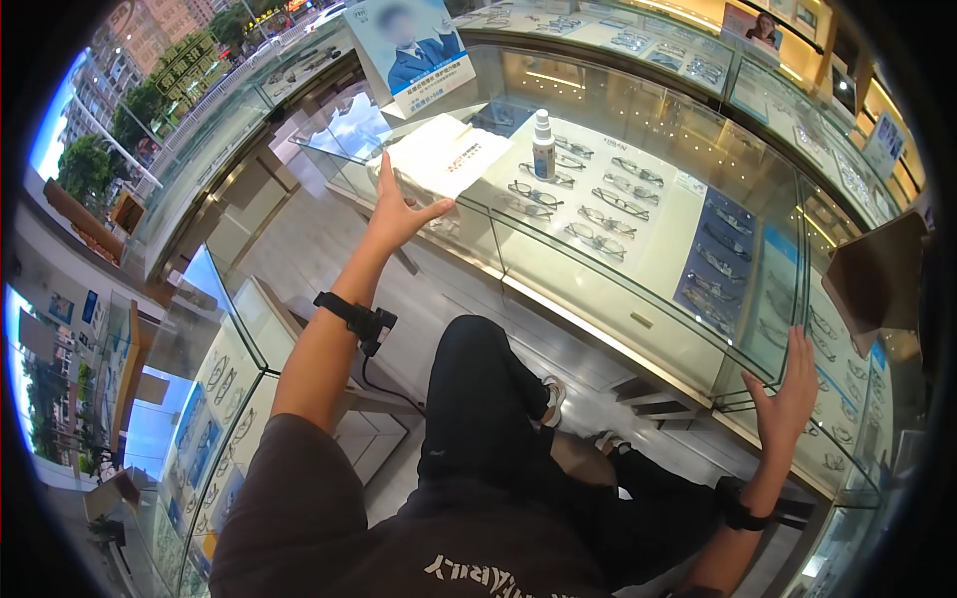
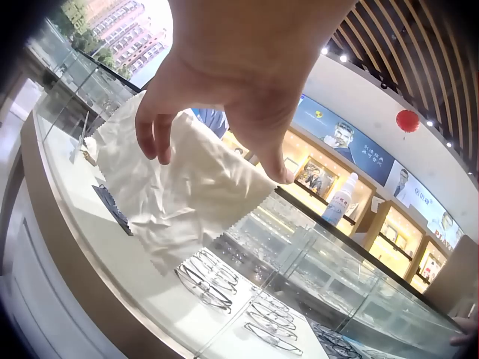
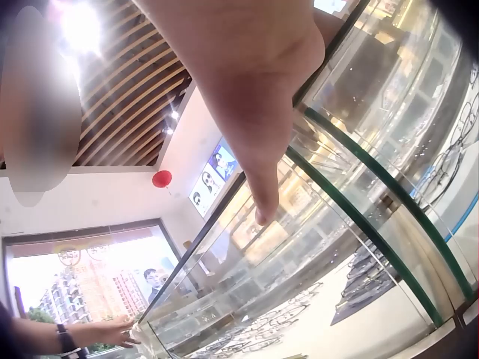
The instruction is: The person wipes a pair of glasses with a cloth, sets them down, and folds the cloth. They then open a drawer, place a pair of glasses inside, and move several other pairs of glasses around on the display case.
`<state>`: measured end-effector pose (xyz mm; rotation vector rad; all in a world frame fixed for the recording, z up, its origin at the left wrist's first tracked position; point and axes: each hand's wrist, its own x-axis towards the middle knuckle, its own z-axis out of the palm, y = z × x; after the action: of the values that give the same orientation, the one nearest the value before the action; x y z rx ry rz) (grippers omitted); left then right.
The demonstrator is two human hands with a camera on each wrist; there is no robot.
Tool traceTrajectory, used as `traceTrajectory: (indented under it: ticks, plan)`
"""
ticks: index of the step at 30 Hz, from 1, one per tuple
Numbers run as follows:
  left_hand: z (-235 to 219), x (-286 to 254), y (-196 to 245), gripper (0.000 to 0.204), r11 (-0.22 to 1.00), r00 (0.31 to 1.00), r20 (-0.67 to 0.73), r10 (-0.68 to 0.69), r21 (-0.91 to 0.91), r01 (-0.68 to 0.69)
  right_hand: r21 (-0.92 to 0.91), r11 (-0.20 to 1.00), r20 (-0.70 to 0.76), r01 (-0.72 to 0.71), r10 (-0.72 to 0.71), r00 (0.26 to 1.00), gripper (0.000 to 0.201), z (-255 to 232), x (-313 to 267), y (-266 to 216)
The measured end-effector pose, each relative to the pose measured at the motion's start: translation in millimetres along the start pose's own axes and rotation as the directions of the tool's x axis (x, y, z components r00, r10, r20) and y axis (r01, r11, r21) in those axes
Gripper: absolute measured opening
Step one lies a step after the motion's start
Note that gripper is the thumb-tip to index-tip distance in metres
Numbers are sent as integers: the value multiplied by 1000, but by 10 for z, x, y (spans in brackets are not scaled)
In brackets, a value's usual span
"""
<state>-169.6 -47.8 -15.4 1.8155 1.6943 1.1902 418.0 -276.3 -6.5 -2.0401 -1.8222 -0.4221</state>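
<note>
My left hand (image 1: 402, 211) is at the near left edge of the glass display counter (image 1: 638, 319), thumb spread from the fingers. Right beside it a cream cloth (image 1: 454, 157) with zigzag-cut edges and small print lies on the glass top. In the left wrist view the cloth (image 2: 187, 187) looks creased, and my fingers (image 2: 156, 138) overlap it. A white spray bottle (image 1: 543, 149) with a blue label stands upright to the right of the cloth. Farther right, my right hand (image 1: 788, 394) rests at the counter's corner, fingers straight and thumb apart, holding nothing.
Rows of eyeglasses (image 1: 598, 214) lie under the glass, some on a dark blue panel (image 1: 720, 249). Behind the cloth stands a poster sign (image 1: 411, 60). A brown box-like object (image 1: 872, 269) is at the right. Another glass case (image 1: 224, 399) stands at the left.
</note>
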Motion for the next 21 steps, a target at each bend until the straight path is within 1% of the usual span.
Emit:
traceTrajectory:
  ticks: [2, 3, 5, 6, 8, 9, 11, 12, 14, 15, 17, 18, 20, 21]
  plan:
    - [-9, -49, 42, 142, 999, 997, -60, 47, 15, -46, 0, 1000, 2, -3, 3, 1000, 95, 9, -5, 8]
    - [-14, -56, 17, 142, 999, 997, -61, 48, 13, -47, -3, 1000, 4, -3, 3, 1000, 95, 16, -6, 16]
    - [-34, -72, -35, 133, 1000, 992, -122, 11, -5, -11, -7, 1000, 4, -3, 3, 1000, 96, 20, -7, 18]
    - [-42, -88, -40, 133, 1000, 992, -123, 11, -6, -12, -8, 1000, 9, -2, 2, 1000, 96, 19, -7, 17]
    - [-50, -124, -47, 122, 999, 985, -167, -42, -17, 40, -10, 1000, 12, -1, 1, 1000, 96, 16, -7, 19]
    - [-51, -129, -64, 122, 999, 985, -167, -41, -18, 39, -9, 1000, 13, -2, 2, 1000, 96, 16, -7, 19]
    - [-50, -135, -99, 113, 998, 987, -158, -28, 47, 35, -9, 1000, 13, -1, 1, 1000, 95, 14, -4, 18]
    - [-45, -142, -96, 113, 998, 987, -159, -27, 47, 35, -7, 1000, 12, -2, 2, 1000, 95, 13, -3, 16]
    - [-24, -162, -88, 105, 995, 988, -115, -99, 15, 101, -4, 1000, 11, -2, 2, 1000, 95, 10, -1, 9]
    - [-14, -174, -97, 105, 995, 988, -116, -98, 14, 101, -8, 1000, 10, -4, 4, 1000, 95, 7, -1, 1]
    - [15, -191, -111, 98, 990, 990, -37, -136, -41, 134, -12, 1000, 9, -7, 7, 1000, 95, 7, -1, 0]
    - [39, -182, -149, 98, 990, 990, -35, -134, -41, 133, -10, 1000, 10, -6, 6, 1000, 95, 8, 1, 3]
    - [79, -173, -230, 99, 984, 992, 26, -124, -126, 126, -10, 1000, 12, -7, 7, 1000, 95, 4, -2, 6]
    - [82, -170, -246, 99, 984, 992, 28, -123, -126, 126, -10, 1000, 11, -6, 6, 1000, 95, 2, -2, 3]
